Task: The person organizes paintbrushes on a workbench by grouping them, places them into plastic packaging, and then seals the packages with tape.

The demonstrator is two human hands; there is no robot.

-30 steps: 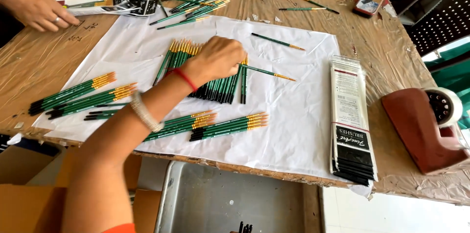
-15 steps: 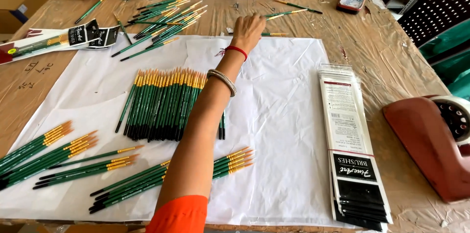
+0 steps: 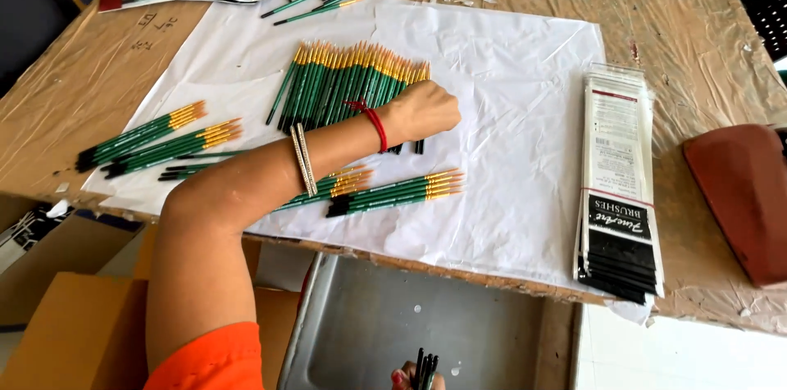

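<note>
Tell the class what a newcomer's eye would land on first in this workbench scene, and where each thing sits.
First, the left hand resting on a big fan of green paintbrushes with gold ferrules, mid-sheet on the white paper. Smaller brush bundles lie at the paper's left edge. A stack of clear packaging sleeves sits to the right, and the right hand holds a few dark brushes at the bottom edge.
</note>
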